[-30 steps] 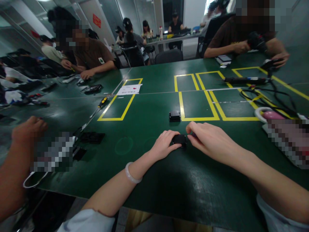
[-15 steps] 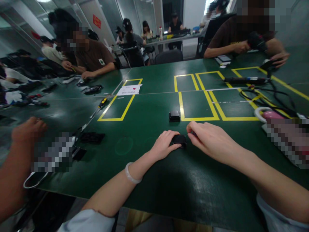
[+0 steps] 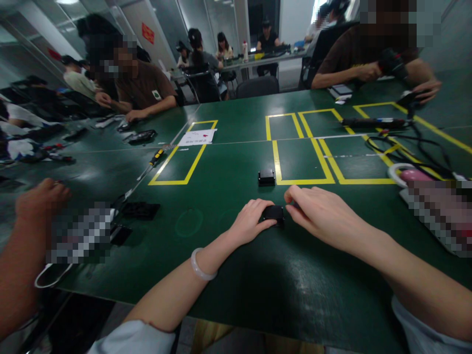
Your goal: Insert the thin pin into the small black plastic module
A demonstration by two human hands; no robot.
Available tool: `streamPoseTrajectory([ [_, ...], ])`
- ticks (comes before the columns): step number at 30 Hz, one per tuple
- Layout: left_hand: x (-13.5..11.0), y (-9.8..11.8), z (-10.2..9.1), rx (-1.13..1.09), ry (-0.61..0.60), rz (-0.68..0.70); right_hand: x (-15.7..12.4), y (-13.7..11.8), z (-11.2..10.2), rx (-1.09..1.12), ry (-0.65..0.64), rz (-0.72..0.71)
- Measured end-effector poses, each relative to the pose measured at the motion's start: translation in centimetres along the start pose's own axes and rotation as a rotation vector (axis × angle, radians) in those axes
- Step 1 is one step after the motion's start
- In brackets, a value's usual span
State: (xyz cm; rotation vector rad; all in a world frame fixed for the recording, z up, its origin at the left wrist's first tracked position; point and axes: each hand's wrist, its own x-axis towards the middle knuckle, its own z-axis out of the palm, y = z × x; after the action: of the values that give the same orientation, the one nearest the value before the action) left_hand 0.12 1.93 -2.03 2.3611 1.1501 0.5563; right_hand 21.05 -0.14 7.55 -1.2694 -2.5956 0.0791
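My left hand [image 3: 253, 220] is closed around the left side of a small black rectangular part [image 3: 274, 213] on the green table [image 3: 236, 300]. Its thumb lies along the near side of the part, the fingers along the far side. At the part's right end is my right hand [image 3: 313, 210], its thumb and fingers curled together in a pinch. Whatever is between those fingertips is hidden. A second small black part [image 3: 266, 177], similar in look, sits just beyond my hands, touched by neither.
Yellow tape outlines [image 3: 305, 182] mark the table. A screwdriver [image 3: 157, 157] and a white paper sign [image 3: 197, 137] lie to the left. Black cables [image 3: 416, 147] and a pink-and-white case [image 3: 416, 176] are on the right. A co-worker's arm [image 3: 22, 250] reaches in at left.
Almost nothing differs. Both of my hands keep their places at the black part, and the second part stays where it was.
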Motion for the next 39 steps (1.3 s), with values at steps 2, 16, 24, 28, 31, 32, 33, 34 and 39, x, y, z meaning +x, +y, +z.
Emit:
streamPoseTrajectory([
  [2,0.0,0.02,-0.05,-0.005,-0.001,-0.003,0.08,-0.1,-0.12,-0.021,-0.01,-0.009],
  [16,-0.03,-0.11,0.09,0.004,0.004,0.007,-0.07,0.09,-0.06,0.017,-0.019,0.0],
  [24,-0.03,-0.16,0.1,0.003,-0.002,0.001,0.17,0.28,0.31,-0.026,-0.02,0.008],
  [28,-0.02,-0.12,0.08,-0.001,-0.003,-0.009,-0.01,0.49,0.29,0.019,-0.017,-0.001],
  [31,-0.01,-0.05,0.0,-0.01,-0.012,-0.014,-0.08,0.3,0.03,0.024,-0.017,-0.004],
  [32,-0.02,-0.04,-0.02,-0.013,-0.013,-0.014,-0.07,0.21,-0.05,0.023,-0.02,-0.002],
  [33,-0.02,-0.03,-0.03,-0.014,-0.013,-0.012,-0.04,0.12,-0.1,0.022,-0.026,-0.004],
  [34,-0.03,-0.03,-0.05,-0.014,-0.011,-0.011,0.0,0.06,-0.11,0.015,-0.033,-0.007],
  [39,-0.03,-0.01,-0.06,-0.008,-0.015,-0.01,0.06,0.25,0.24,-0.009,-0.063,0.009],
])
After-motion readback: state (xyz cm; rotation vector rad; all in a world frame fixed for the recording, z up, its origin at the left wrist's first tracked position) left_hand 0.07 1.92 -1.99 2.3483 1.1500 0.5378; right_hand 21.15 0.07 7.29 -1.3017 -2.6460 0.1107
